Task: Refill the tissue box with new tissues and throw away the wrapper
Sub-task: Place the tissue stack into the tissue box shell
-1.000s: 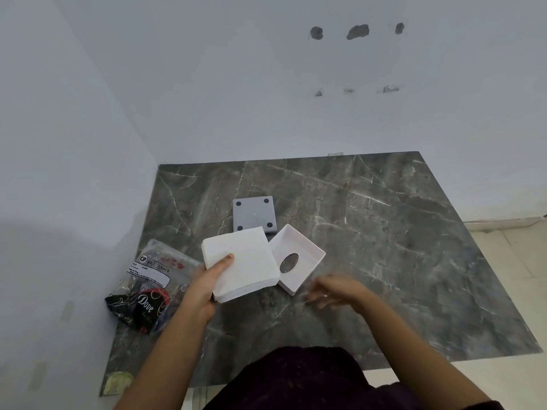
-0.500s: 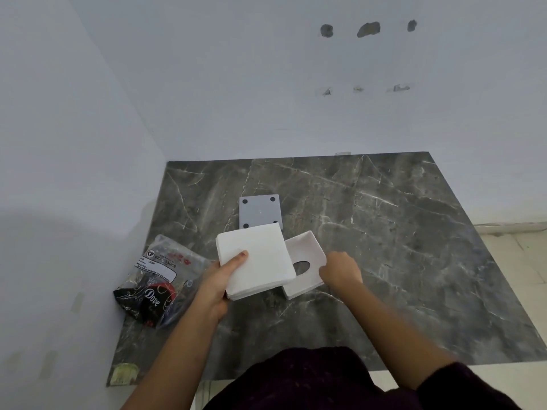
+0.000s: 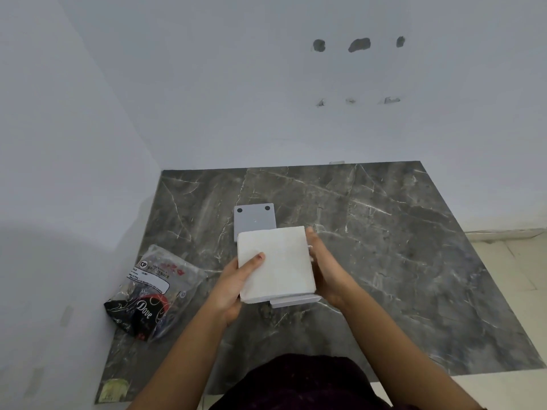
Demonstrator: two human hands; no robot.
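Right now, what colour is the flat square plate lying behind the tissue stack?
Grey plate, with black dots at its visible corners; head view.

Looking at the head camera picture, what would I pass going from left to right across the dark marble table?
Wrapper → left hand → tissue stack → right hand. The grey plate with black dots lies behind the stack and the white box under it, so I leave both out.
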